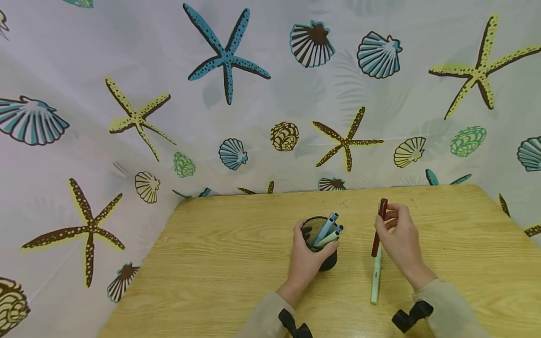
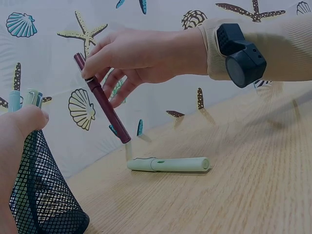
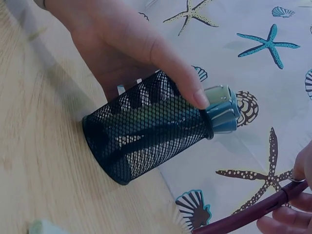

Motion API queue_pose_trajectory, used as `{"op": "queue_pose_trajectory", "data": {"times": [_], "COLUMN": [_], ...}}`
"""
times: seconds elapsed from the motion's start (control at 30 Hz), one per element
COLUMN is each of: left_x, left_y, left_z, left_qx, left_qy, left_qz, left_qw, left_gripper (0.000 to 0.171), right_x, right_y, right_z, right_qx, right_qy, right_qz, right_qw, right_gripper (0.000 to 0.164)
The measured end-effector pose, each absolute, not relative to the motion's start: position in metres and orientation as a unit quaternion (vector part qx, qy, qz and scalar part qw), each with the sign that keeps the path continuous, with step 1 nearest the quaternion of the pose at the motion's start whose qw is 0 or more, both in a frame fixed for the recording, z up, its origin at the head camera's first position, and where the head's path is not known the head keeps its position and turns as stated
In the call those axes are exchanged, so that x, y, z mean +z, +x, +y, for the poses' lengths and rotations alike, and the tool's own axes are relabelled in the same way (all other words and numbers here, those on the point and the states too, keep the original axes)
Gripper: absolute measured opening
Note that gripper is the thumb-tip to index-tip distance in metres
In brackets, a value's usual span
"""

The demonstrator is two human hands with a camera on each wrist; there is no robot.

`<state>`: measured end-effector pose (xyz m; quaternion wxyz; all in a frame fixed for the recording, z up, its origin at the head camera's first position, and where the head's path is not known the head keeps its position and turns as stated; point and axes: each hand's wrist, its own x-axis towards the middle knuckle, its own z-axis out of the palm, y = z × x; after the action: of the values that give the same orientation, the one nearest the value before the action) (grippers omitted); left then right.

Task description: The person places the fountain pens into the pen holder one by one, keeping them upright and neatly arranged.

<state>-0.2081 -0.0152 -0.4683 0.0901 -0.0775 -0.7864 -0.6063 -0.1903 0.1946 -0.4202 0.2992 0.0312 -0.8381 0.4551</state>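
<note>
My left hand (image 1: 305, 259) grips a black mesh pen cup (image 3: 146, 131), fingers round its far side and thumb at the rim. Several blue pens (image 1: 324, 230) and a light green pen (image 1: 328, 238) lean in the cup with their ends above the rim. To the right, my right hand (image 1: 402, 239) pinches a dark red pen (image 2: 109, 109) near its upper end. That pen hangs steeply tilted, its lower end close over the end of another light green pen (image 2: 180, 165), which lies on the wooden table.
The wooden table (image 1: 224, 244) reaches back to a white cloth (image 1: 253, 112) printed with starfish and shells, which also hangs at both sides. A black wrist device (image 1: 412, 317) sits on the right sleeve, another (image 1: 294, 325) on the left.
</note>
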Motion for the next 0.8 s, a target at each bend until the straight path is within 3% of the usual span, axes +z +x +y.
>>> {"op": "queue_pose_trajectory", "data": {"times": [0.43, 0.8], "left_x": [-0.469, -0.468], "left_y": [-0.208, -0.208], "left_z": [-0.015, -0.016], "left_qx": [-0.609, -0.609], "left_qy": [-0.079, -0.076], "left_qz": [-0.784, -0.784], "left_qw": [0.094, 0.088], "left_gripper": [0.092, 0.092], "right_x": [-0.404, -0.364], "right_y": [-0.189, -0.171], "right_z": [0.176, 0.153], "right_qx": [0.509, 0.533], "right_qy": [0.083, 0.156], "right_qz": [-0.767, -0.71], "right_qw": [0.382, 0.434], "right_gripper": [0.032, 0.032]}}
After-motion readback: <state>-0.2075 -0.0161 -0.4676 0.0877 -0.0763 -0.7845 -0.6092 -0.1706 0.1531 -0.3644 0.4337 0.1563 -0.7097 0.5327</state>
